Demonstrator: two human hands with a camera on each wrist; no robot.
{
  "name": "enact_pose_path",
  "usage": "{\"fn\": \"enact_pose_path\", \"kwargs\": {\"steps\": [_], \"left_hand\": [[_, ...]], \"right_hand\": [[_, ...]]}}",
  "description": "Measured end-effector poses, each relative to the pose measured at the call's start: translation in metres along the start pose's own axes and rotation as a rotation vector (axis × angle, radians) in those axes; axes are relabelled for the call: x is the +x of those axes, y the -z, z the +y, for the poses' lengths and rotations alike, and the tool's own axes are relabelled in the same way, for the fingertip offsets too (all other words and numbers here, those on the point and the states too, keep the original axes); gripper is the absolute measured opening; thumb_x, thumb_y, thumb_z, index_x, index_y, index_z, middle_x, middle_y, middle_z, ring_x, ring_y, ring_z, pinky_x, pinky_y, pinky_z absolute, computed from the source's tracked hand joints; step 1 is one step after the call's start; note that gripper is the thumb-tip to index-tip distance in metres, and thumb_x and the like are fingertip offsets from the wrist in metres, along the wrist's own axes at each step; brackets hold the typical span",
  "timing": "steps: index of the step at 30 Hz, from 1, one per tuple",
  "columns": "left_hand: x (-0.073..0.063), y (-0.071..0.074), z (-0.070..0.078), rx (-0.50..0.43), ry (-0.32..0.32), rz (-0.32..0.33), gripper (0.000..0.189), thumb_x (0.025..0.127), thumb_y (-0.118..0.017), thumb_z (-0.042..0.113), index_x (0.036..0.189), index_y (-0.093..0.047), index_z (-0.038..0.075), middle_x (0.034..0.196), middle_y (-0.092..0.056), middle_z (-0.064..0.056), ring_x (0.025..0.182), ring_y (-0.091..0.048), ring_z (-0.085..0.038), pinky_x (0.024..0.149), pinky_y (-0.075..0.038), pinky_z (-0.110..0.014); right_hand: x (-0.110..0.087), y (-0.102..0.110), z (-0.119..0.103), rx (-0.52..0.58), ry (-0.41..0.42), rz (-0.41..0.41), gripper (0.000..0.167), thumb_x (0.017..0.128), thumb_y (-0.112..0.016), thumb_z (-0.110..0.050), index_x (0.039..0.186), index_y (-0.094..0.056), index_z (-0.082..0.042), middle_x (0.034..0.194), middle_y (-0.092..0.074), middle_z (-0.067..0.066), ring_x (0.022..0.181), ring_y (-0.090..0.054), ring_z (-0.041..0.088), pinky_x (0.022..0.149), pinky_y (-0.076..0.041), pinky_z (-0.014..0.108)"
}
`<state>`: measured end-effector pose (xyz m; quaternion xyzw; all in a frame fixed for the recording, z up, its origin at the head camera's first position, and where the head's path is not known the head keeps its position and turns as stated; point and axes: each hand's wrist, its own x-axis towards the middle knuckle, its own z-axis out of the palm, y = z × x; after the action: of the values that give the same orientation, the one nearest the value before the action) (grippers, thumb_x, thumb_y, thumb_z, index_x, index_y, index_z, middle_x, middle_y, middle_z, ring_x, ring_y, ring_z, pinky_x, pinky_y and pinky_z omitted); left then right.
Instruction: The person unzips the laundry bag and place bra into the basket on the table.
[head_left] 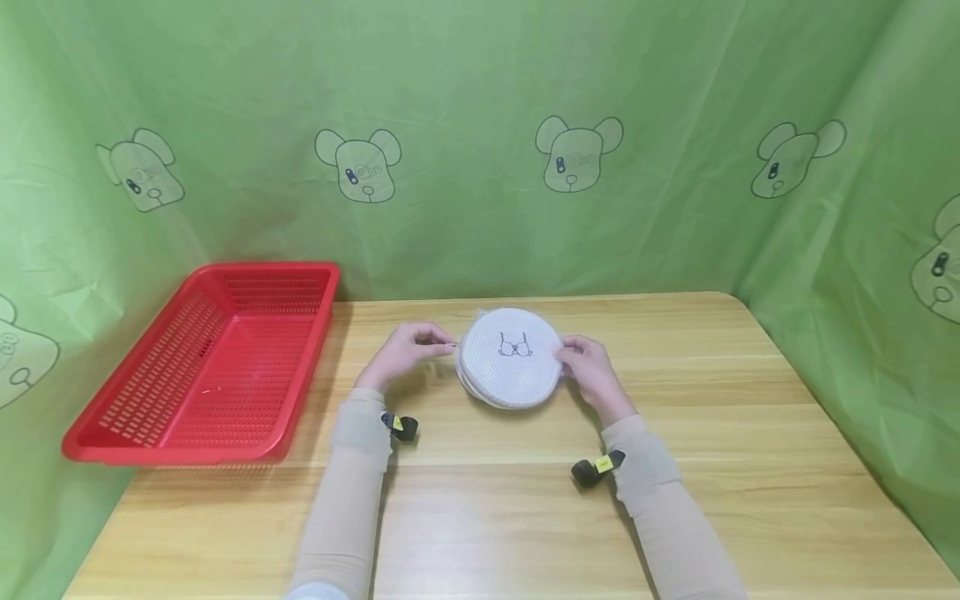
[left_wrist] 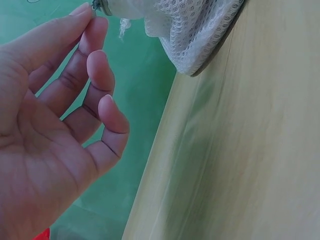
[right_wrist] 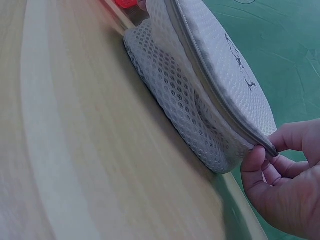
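Observation:
A round white mesh laundry bag with a small bra drawing on its lid rests on the wooden table. My left hand is at the bag's left side; in the left wrist view its thumb and index finger pinch a small metal zipper pull at the top edge. On the opposite side my right hand pinches the rim. The right wrist view shows those fingertips at the end of the grey zipper, above the bag's mesh side wall. The bag's inside is hidden.
A red plastic basket with slotted walls stands on the left of the table. Green curtains with bear-head prints hang behind and on both sides. A black wrist camera sits on each forearm.

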<state>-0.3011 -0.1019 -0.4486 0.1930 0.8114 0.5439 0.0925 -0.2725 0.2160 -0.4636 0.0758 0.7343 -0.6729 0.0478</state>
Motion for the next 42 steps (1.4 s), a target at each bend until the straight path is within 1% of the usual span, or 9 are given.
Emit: {"fn": "enact_pose_path", "kwargs": {"steps": [9, 13, 22, 29, 32, 35, 38, 40, 42], "left_hand": [[-0.002, 0.002, 0.002, -0.015, 0.004, -0.013, 0.020, 0.087, -0.072, 0.018, 0.104, -0.071, 0.008, 0.102, -0.072, -0.008, 0.094, -0.065, -0.016, 0.088, -0.052, -0.033], [-0.002, 0.002, 0.002, -0.002, 0.018, 0.004, 0.019, 0.087, -0.072, 0.020, 0.104, -0.071, 0.010, 0.103, -0.072, -0.007, 0.095, -0.065, -0.017, 0.089, -0.052, -0.034], [0.000, 0.000, 0.002, 0.030, 0.068, 0.084, 0.018, 0.088, -0.071, 0.021, 0.102, -0.071, 0.011, 0.105, -0.072, -0.007, 0.098, -0.064, -0.019, 0.089, -0.052, -0.036], [0.004, -0.005, 0.002, 0.051, 0.074, 0.178, 0.020, 0.089, -0.069, 0.023, 0.104, -0.071, 0.010, 0.107, -0.072, -0.009, 0.101, -0.064, -0.022, 0.094, -0.050, -0.039], [0.004, -0.008, 0.002, 0.056, 0.078, 0.217, 0.020, 0.090, -0.069, 0.022, 0.105, -0.071, 0.009, 0.108, -0.072, -0.010, 0.101, -0.065, -0.023, 0.095, -0.050, -0.040], [0.005, -0.010, 0.002, 0.049, 0.088, 0.252, 0.020, 0.090, -0.069, 0.021, 0.105, -0.070, 0.008, 0.108, -0.072, -0.011, 0.101, -0.065, -0.024, 0.096, -0.050, -0.041], [0.006, -0.012, 0.002, 0.053, 0.093, 0.280, 0.020, 0.090, -0.068, 0.021, 0.105, -0.070, 0.007, 0.108, -0.072, -0.012, 0.101, -0.065, -0.025, 0.096, -0.050, -0.041], [0.007, -0.013, 0.002, 0.055, 0.095, 0.297, 0.020, 0.090, -0.068, 0.020, 0.105, -0.070, 0.007, 0.107, -0.072, -0.012, 0.101, -0.065, -0.025, 0.096, -0.050, -0.041], [0.008, -0.014, 0.002, 0.061, 0.098, 0.307, 0.020, 0.090, -0.068, 0.020, 0.105, -0.070, 0.007, 0.107, -0.072, -0.012, 0.101, -0.065, -0.025, 0.096, -0.050, -0.041]], "right_hand": [[0.002, 0.000, 0.002, -0.004, -0.004, -0.003, 0.039, 0.091, -0.052, 0.003, 0.127, -0.045, 0.016, 0.091, -0.057, 0.000, 0.069, -0.057, 0.005, 0.065, -0.053, 0.018], [0.002, 0.001, 0.003, -0.003, -0.018, -0.015, 0.039, 0.091, -0.053, 0.002, 0.127, -0.046, 0.015, 0.092, -0.058, 0.001, 0.070, -0.058, 0.006, 0.066, -0.054, 0.019], [0.000, 0.004, 0.001, 0.018, -0.023, -0.058, 0.045, 0.090, -0.057, -0.003, 0.131, -0.044, 0.012, 0.095, -0.059, 0.000, 0.072, -0.058, 0.006, 0.065, -0.053, 0.019], [0.002, 0.005, 0.001, 0.017, -0.035, -0.035, 0.049, 0.092, -0.060, -0.011, 0.136, -0.042, 0.000, 0.103, -0.054, 0.001, 0.077, -0.056, 0.008, 0.071, -0.053, 0.023], [0.002, 0.005, 0.000, -0.002, -0.019, -0.015, 0.053, 0.093, -0.060, -0.015, 0.141, -0.040, -0.004, 0.113, -0.052, 0.004, 0.080, -0.055, 0.009, 0.075, -0.053, 0.025], [0.002, 0.004, -0.002, -0.033, 0.029, -0.011, 0.058, 0.093, -0.059, -0.015, 0.146, -0.036, -0.008, 0.131, -0.048, 0.011, 0.093, -0.054, 0.014, 0.082, -0.051, 0.029], [0.000, 0.002, -0.004, -0.077, 0.089, -0.041, 0.065, 0.094, -0.058, -0.017, 0.152, -0.028, -0.010, 0.150, -0.037, 0.015, 0.119, -0.049, 0.025, 0.097, -0.047, 0.039], [0.000, 0.002, -0.004, -0.109, 0.119, -0.072, 0.070, 0.094, -0.060, -0.020, 0.154, -0.023, -0.013, 0.158, -0.029, 0.013, 0.137, -0.037, 0.031, 0.109, -0.038, 0.048], [0.000, 0.001, -0.003, -0.137, 0.138, -0.103, 0.074, 0.094, -0.061, -0.024, 0.156, -0.019, -0.018, 0.161, -0.025, 0.010, 0.146, -0.025, 0.033, 0.117, -0.025, 0.055]]}}
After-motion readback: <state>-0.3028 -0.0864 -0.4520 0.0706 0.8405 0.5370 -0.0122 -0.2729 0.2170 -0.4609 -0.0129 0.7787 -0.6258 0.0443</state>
